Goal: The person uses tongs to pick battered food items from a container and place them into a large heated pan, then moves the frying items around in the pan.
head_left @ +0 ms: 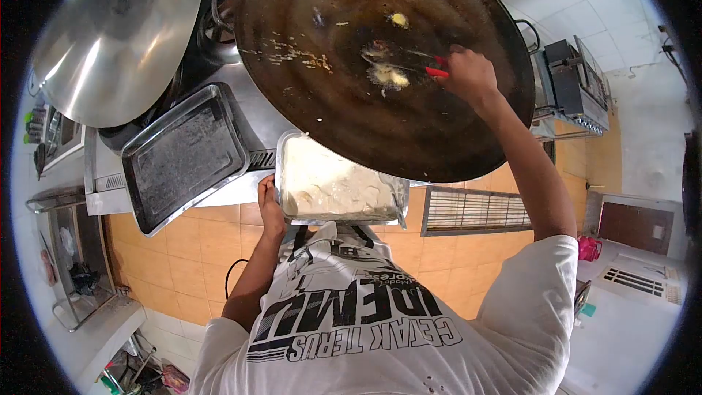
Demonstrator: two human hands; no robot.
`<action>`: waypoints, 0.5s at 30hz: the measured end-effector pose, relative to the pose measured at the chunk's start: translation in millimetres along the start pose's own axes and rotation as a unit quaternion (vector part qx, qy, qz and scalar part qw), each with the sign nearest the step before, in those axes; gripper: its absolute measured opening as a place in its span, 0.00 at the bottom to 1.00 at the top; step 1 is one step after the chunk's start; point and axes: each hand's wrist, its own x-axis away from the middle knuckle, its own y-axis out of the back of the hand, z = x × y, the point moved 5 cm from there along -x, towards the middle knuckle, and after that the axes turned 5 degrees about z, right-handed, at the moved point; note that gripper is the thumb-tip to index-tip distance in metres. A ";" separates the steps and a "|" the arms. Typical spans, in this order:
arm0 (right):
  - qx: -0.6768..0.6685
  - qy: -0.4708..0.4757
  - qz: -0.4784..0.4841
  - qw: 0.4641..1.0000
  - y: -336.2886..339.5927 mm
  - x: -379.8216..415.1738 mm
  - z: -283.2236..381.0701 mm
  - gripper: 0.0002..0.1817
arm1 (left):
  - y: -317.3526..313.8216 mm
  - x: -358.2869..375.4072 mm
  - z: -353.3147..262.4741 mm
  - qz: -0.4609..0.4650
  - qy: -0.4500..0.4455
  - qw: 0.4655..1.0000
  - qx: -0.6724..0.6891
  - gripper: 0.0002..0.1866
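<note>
My right hand (468,73) reaches over the large dark wok (409,132). Its fingers are closed around red-handled tongs (431,71), whose two metal arms point left and down into the oil. Near their tips, pale yellow pieces (391,77) float among bubbles, and another yellow piece (398,20) lies farther back. My left hand (270,208) grips the left side of a metal tray of pale batter (336,183), its fingers at the rim. The tray sits close against my body, just below the wok's near edge.
A dark rectangular baking tray (186,157) rests at the left on the steel counter (259,99). Behind it leans a big shiny metal lid (121,36). Pale crumbs (292,51) float in the wok's left part. A metal grate (475,211) lies at floor level, right of me.
</note>
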 end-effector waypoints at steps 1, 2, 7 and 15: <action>0.000 -0.007 0.003 1.000 -1.0 -0.6 0.0 0.20 | -4.4 2.7 -4.7 0.000 0.005 1.000 0.012 0.11; -0.003 0.005 -0.006 1.000 -2.2 -0.8 0.0 0.20 | -7.2 4.4 -7.6 0.001 0.011 1.000 0.025 0.11; -0.028 0.018 -0.027 0.999 -2.2 -2.9 -5.5 0.18 | -0.4 0.6 -1.6 0.005 -0.003 1.000 -0.011 0.11; -0.107 -0.041 0.030 0.993 -28.6 -27.9 -50.5 0.29 | 0.5 -0.9 -0.1 -0.011 0.006 1.000 0.001 0.10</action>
